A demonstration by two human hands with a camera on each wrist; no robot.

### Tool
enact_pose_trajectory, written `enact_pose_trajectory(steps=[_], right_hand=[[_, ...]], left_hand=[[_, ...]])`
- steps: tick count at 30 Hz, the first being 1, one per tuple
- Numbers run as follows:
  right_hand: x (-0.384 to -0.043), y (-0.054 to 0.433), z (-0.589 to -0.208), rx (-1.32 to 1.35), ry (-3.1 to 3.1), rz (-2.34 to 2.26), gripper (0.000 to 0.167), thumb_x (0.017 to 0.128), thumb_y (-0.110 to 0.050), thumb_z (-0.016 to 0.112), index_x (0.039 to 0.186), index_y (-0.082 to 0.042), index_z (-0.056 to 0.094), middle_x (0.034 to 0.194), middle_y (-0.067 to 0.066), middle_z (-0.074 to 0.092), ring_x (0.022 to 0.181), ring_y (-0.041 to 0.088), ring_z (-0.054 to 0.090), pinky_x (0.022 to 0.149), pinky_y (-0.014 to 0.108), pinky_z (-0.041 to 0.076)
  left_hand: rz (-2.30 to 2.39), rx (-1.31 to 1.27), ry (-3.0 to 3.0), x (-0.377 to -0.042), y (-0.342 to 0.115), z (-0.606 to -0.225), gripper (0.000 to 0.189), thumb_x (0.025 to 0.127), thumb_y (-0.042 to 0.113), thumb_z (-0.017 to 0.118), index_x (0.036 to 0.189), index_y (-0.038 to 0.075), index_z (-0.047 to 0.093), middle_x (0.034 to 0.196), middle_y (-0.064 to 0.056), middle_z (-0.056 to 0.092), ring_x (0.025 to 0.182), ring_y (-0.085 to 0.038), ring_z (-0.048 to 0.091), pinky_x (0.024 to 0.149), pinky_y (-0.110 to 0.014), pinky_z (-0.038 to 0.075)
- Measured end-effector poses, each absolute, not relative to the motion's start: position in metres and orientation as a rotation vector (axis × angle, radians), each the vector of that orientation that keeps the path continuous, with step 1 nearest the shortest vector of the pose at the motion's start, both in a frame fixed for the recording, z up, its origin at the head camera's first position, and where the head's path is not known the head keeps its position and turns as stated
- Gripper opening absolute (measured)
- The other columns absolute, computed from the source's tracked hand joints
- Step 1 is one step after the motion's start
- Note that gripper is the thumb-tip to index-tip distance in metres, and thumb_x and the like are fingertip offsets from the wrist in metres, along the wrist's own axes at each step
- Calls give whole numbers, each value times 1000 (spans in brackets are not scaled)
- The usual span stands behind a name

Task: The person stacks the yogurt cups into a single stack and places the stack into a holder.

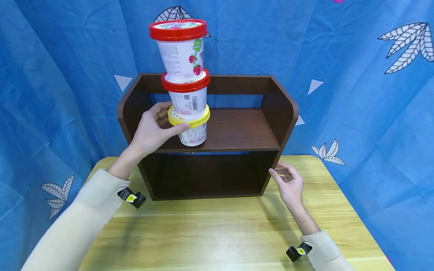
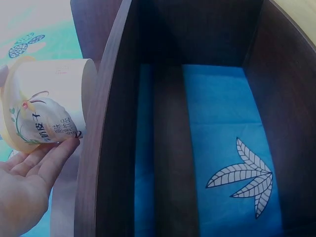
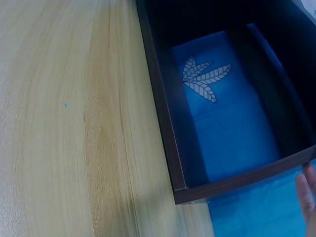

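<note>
Three paper tubs form a stack at the upper board of a dark brown shelf (image 1: 244, 128). At the bottom is a yellow-lidded tub (image 1: 194, 136); above it come a smaller red-lidded tub (image 1: 190, 101) and a larger red-lidded tub (image 1: 178, 56) with strawberries printed on it. My left hand (image 1: 150, 128) grips the yellow-lidded tub, thumb in front and fingers around the far left. In the left wrist view the tub (image 2: 49, 103) is close to the board; whether it touches cannot be told. Fingers extended, my right hand (image 1: 292, 184) is against the shelf's lower right side.
The shelf stands on a light wooden table (image 1: 210, 229), with a lower compartment (image 1: 207, 175) under the board. Its two side panels rise beside the upper board. A blue patterned cloth (image 1: 356, 94) hangs behind and at the sides.
</note>
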State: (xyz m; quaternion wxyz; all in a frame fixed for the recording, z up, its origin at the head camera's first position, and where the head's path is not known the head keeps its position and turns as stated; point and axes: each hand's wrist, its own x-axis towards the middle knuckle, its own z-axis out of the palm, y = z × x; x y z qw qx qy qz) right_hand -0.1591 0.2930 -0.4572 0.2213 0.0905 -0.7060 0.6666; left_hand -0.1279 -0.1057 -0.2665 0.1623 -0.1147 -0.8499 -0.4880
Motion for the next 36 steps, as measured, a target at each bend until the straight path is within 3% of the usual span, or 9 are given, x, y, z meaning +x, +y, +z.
enact_pose_trajectory(steps=[7,17,26,36], right_hand=[[-164,287,-456,229,-1950,1826,27,90,9,75,116,14,69,94,-19,75,83,-3,71,66,10,57],[-171,277,-456,197,-1945,1811,27,90,9,75,116,14,69,95,-18,74,83,-4,71,66,10,57],[-176,269,-456,174,-1941,1790,27,91,8,75,117,12,69,93,-18,74,83,-4,71,65,10,56],[-183,260,-455,144,-1927,1776,27,91,8,75,117,13,69,93,-19,75,83,-4,72,65,10,57]], left_hand=[[-1384,-319,-2439,-147,-109,-268,74,91,33,83,151,8,47,145,-10,66,123,-26,70,106,-45,61],[-1416,-349,-2445,-178,-112,-268,75,90,35,83,151,10,48,145,-9,66,116,-25,71,98,-32,62],[-1416,-361,-2473,-200,-116,-273,77,89,38,84,151,12,47,145,-8,67,115,-24,70,100,-41,63],[-1478,-411,-2485,-216,-121,-270,79,89,39,84,154,14,45,146,-6,65,114,-23,68,99,-37,63]])
